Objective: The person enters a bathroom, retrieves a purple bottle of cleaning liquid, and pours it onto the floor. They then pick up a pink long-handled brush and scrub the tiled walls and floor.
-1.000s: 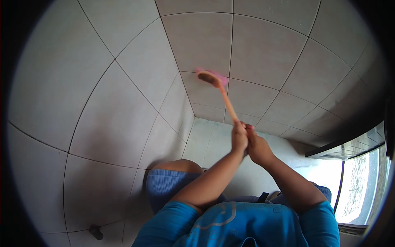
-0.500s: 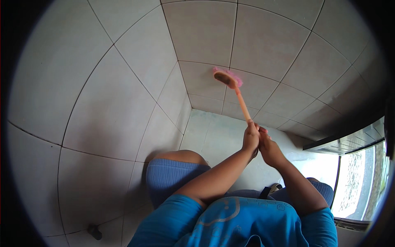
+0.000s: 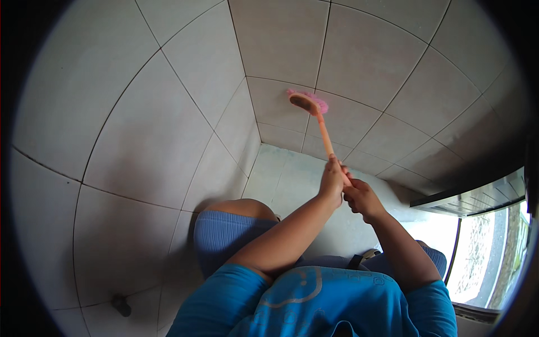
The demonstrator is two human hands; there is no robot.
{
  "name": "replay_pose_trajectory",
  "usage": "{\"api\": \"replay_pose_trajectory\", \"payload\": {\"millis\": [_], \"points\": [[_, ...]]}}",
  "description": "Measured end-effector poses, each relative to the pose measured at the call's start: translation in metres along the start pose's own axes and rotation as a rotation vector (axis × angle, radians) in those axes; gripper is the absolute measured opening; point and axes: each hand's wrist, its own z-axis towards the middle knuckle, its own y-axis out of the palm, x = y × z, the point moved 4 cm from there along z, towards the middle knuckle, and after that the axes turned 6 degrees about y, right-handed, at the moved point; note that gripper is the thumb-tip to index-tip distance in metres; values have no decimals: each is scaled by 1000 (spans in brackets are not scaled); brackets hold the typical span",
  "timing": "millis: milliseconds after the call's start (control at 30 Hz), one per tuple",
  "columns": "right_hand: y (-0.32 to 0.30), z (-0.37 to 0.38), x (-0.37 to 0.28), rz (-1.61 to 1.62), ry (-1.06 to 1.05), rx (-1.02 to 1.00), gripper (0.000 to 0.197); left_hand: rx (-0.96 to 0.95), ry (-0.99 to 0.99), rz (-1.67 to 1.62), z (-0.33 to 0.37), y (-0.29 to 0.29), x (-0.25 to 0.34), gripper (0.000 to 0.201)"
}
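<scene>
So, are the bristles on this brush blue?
No, the bristles on the peach-handled brush are pink.

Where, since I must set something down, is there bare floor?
Bare floor shows between the left knee, left wall and back wall. It's crowded where the left hand and right hand grip the brush, and toward the shirt.
</scene>
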Motion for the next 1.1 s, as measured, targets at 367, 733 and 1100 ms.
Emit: {"api": "replay_pose_trajectory", "payload": {"millis": [367,733,1100], "points": [[31,61,-14,-312,-213,11,34,275,243,93,38,-31,47,31],[24,105,19,-341,-372,80,34,283,224,87,60,-49,39,34],[1,53,43,-346,-178,126,36,201,107,187,23,-27,-6,35]]}}
